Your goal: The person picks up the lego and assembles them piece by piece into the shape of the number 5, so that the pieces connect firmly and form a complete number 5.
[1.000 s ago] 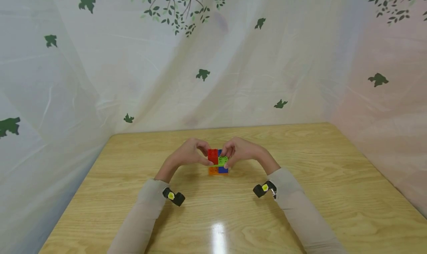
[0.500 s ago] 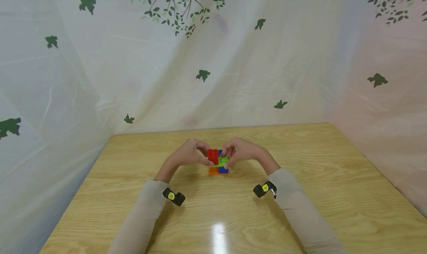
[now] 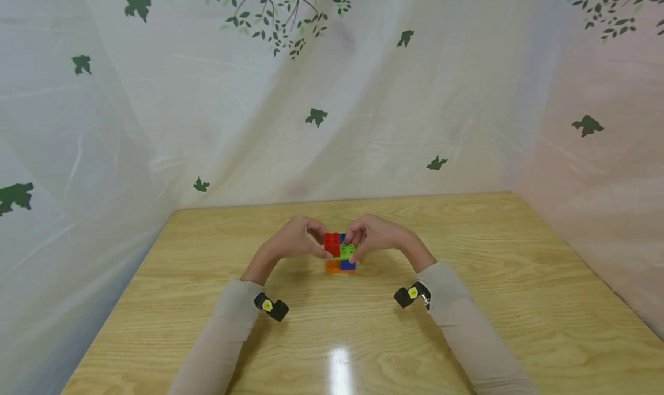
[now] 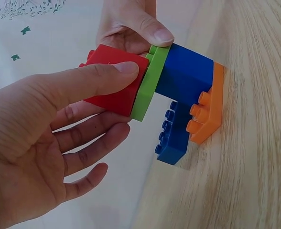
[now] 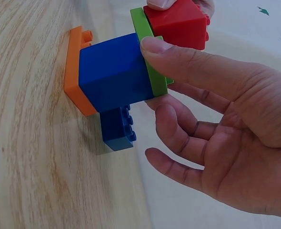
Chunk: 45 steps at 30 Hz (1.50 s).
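Note:
My left hand (image 3: 298, 237) pinches a red toy building block (image 4: 117, 99) between thumb and fingers. The red block sits on one half of a flat green building plate (image 4: 151, 81). My right hand (image 3: 378, 233) pinches the green plate from the other side, its thumb at the seam with a large blue block (image 5: 114, 74). That blue block stands under the plate, on an orange plate (image 5: 77, 71) lying on the table. Behind is a lower blue block (image 4: 175, 136) with studs; whether it joins the orange plate is hidden.
The wooden table (image 3: 467, 303) reaches back to a pale curtain (image 3: 363, 95) printed with leaves and branches. Black wrist cameras are strapped on the left sleeve (image 3: 220, 337) and the right sleeve (image 3: 467, 331).

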Each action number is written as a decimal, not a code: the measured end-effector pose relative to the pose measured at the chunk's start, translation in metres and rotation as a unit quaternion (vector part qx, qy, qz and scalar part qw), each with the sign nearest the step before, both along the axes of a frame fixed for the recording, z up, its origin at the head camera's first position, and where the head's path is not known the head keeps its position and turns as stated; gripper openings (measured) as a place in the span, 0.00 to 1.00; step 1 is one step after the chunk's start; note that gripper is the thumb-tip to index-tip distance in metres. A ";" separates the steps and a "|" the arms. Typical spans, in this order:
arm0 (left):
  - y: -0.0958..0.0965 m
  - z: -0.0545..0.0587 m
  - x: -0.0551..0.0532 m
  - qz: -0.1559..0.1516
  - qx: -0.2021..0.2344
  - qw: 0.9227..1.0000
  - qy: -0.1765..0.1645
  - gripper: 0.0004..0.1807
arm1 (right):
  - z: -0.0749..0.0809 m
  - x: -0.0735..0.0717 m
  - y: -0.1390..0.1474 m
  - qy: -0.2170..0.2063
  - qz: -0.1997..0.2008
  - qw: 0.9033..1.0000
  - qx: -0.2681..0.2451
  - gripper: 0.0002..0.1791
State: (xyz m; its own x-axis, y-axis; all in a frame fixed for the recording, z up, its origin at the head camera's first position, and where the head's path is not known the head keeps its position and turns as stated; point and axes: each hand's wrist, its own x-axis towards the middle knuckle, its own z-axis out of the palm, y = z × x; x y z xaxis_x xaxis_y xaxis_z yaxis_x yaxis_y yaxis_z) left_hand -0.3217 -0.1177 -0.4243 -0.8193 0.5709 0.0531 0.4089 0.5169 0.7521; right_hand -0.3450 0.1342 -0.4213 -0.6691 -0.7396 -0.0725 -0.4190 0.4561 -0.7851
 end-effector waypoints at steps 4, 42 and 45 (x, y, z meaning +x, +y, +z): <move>-0.001 0.000 0.000 -0.002 -0.002 1.000 0.003 0.14 | 0.000 0.000 0.001 0.002 0.001 1.000 0.003 0.14; 0.004 0.001 0.002 -0.001 -0.010 0.999 0.040 0.14 | 0.000 0.000 0.001 -0.002 -0.002 1.000 0.005 0.14; 0.004 0.002 0.001 -0.005 -0.008 0.999 0.037 0.14 | 0.000 0.000 0.002 -0.001 0.001 1.000 0.001 0.14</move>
